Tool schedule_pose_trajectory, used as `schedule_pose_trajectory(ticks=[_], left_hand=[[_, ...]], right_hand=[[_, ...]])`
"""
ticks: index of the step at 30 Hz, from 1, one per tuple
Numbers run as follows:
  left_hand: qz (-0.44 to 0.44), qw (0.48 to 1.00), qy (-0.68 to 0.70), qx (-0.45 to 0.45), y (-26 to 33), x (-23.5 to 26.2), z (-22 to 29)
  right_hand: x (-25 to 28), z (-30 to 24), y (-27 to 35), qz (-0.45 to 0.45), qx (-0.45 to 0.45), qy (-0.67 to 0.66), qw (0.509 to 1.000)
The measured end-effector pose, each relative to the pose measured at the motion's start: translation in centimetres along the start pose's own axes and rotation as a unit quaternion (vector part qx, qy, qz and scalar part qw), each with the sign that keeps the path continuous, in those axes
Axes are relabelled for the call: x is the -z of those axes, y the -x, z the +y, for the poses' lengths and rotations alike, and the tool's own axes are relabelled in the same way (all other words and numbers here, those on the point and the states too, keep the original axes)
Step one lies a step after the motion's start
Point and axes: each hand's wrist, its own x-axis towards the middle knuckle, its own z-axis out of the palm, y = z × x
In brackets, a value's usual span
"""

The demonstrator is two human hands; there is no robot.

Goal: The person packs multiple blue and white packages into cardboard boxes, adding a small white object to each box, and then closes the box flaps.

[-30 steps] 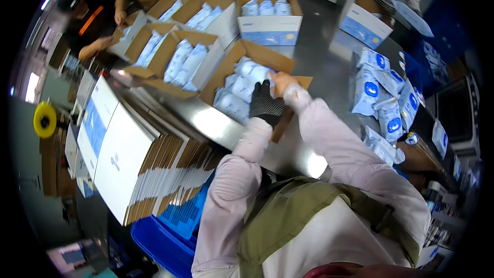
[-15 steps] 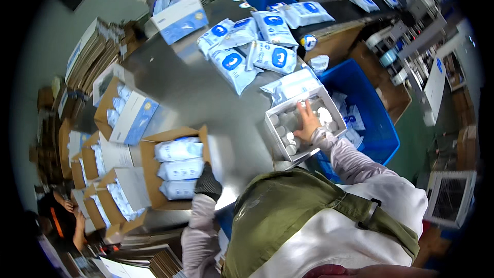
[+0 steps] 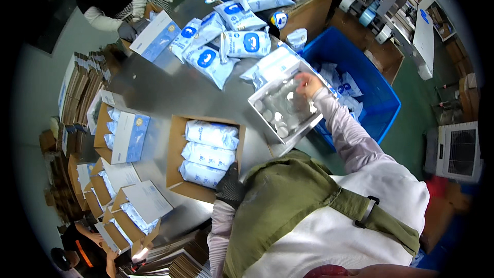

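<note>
My left hand [image 3: 229, 188], in a dark glove, grips the near right edge of an open cardboard box [image 3: 177, 146]. Three light-blue soft packs [image 3: 208, 154] lie in a row inside it. My bare right hand [image 3: 309, 84] reaches into a white box [image 3: 263, 119] of clear and whitish round cap-like pieces [image 3: 280, 118]. Its fingers are curled together over the far right part of that box, slightly blurred. Whatever is between them is too small to make out.
A pile of blue-and-white packs [image 3: 247, 44] lies at the table's far side. A blue bin [image 3: 383, 98] with more packs stands right. Several filled cartons [image 3: 131, 136] line the left. One co-worker [image 3: 118, 0] handles a carton [image 3: 159, 36] at far left; another person [image 3: 85, 249] is lower left.
The cardboard box has slid right across the table, with my left hand at its edge. My right hand's spread fingers have curled and moved toward the white box's far right side.
</note>
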Motion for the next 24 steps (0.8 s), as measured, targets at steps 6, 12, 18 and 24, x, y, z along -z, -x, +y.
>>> schedule_pose_trajectory(ticks=[6, 12, 18, 24], left_hand=[[-0.02, 1.0, -0.001, 0.0, -0.1, 0.4, 0.5], [0.013, 1.0, 0.005, 0.0, 0.4, -0.1, 0.0], [0.023, 0.999, 0.007, 0.027, 0.6, -0.5, 0.0], [-0.017, 0.993, 0.049, 0.11, 0.6, -0.4, 0.4]], right_hand=[[2.6, -1.9, 0.8, 0.039, 0.033, 0.075, 0.996], [0.4, -9.6, 3.7, -0.087, 0.019, -0.198, 0.976], [-13.4, -17.2, 7.4, -0.355, 0.047, -0.274, 0.893], [-22.1, -18.6, 9.5, -0.304, 0.256, 0.138, 0.907]])
